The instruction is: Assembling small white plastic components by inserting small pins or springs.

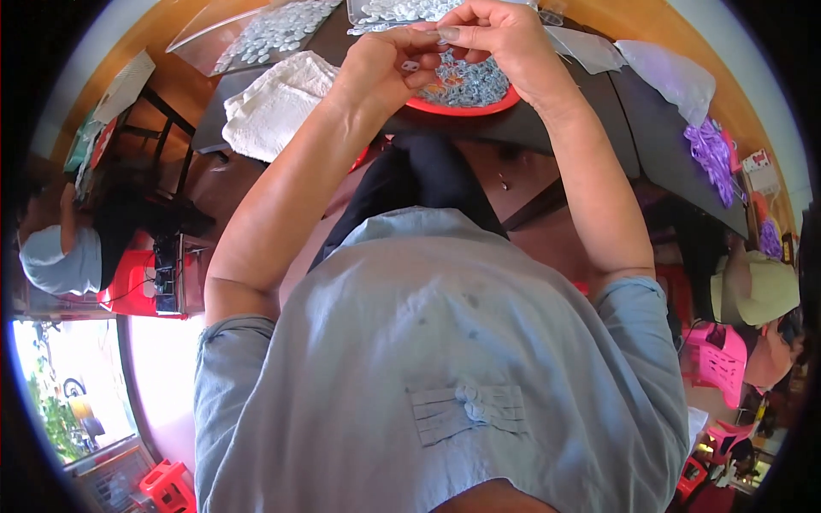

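Desk: dark, ran across the top of the frame, carried all the work things.
White cloth: lay folded at upper left of the desk, just beside the left forearm.
Clear bags: spread flat along the top edge, filled with many small pale pieces; looked like finished or sorted stock, though impossible to tell which.
Red plate: sat at top centre, directly under both hands, heaped with small pale ring-like pieces; heap seemed far from used up, so much judged left to do.
Purple pieces: lay in a loose pile at the upper right edge of the desk, well apart from the hands.
Right hand: raised over the plate, grip closed, thumb and forefinger pinched together on something too small to make out.
Left hand: touching the right hand, grip closed on a small pale piece, held above the plate's near rim.
Progress: one piece in hand, mid-handling; full plate pointed to an early or middle stage.
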Tool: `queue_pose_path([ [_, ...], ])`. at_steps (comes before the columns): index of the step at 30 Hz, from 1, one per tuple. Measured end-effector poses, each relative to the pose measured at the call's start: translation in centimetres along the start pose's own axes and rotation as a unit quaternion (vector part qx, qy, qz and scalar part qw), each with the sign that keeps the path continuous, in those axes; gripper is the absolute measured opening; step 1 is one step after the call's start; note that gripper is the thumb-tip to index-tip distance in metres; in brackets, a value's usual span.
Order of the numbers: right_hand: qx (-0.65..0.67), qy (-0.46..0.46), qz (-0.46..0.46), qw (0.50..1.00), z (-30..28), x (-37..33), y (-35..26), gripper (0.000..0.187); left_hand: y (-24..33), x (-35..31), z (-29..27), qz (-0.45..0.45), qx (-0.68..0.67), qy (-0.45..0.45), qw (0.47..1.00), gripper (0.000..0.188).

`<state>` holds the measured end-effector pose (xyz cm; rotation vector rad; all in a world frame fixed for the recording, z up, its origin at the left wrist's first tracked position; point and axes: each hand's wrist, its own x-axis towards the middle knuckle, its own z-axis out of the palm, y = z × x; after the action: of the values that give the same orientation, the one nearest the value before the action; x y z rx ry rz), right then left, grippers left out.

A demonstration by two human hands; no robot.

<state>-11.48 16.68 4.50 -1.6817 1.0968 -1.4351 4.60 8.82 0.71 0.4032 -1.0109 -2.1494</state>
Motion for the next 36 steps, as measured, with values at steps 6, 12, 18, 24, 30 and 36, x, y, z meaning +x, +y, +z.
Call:
queue_pose_path([
  [6, -0.031, 0.011, 0.062, 0.998, -1.9, 3.8, 2.1, 0.006, 0.4, 3.9, -1.0, -0.012, 0.093, 0.030, 0.995, 0.021],
  [12, -0.053, 0.002, 0.046, 0.998, -1.7, 6.6, 4.4, 0.007, 1.3, 6.8, -3.2, -0.035, 0.086, 0.056, 0.994, 0.007],
  [18, -0.003, 0.057, 0.124, 0.991, -2.3, 8.4, 5.4, 0.008, 2.6, 8.9, -4.1, -0.050, 0.068, -0.006, 0.996, 0.008],
  [24, -0.138, 0.109, -0.035, 0.984, -3.9, 9.5, 8.3, 0.004, 2.7, 11.2, -3.1, -0.060, 0.070, 0.075, 0.993, 0.007],
  [30, -0.324, 0.122, -0.132, 0.929, -2.4, 8.0, 5.4, 0.005, 1.9, 12.7, -3.7, -0.065, 0.056, 0.095, 0.992, 0.009],
  [36, -0.331, 0.109, -0.380, 0.857, -0.5, 9.7, 7.8, 0.004, 1.2, 15.8, -5.5, -0.006, -0.103, 0.016, 0.995, 0.012],
])
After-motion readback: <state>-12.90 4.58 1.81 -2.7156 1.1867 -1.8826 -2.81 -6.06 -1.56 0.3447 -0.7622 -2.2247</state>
